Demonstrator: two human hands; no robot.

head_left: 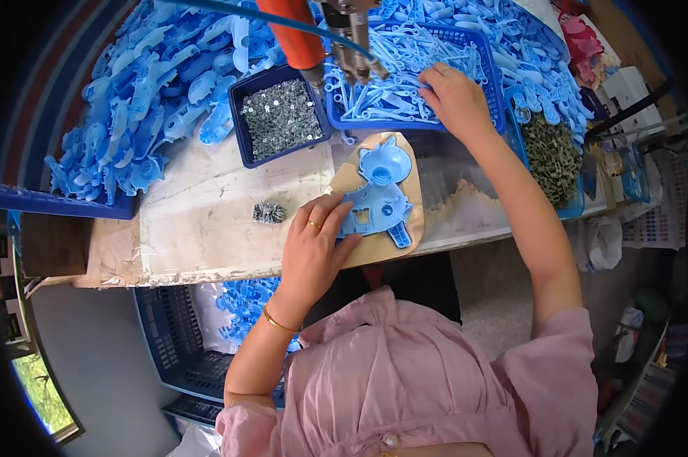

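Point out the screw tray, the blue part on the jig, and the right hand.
screw tray [246,145]: head view, its left wall.
blue part [378,199]: head view, middle of its flat body, under the left hand's [313,247] fingers.
right hand [454,95]: head view, back of the hand, in the blue basket [496,91].

Two hands show, the left hand [313,242] at six o'clock and the right hand [454,97] at one o'clock, with one blue plastic housing [378,199], one screw tray [279,116], and one basket of strips [412,76].
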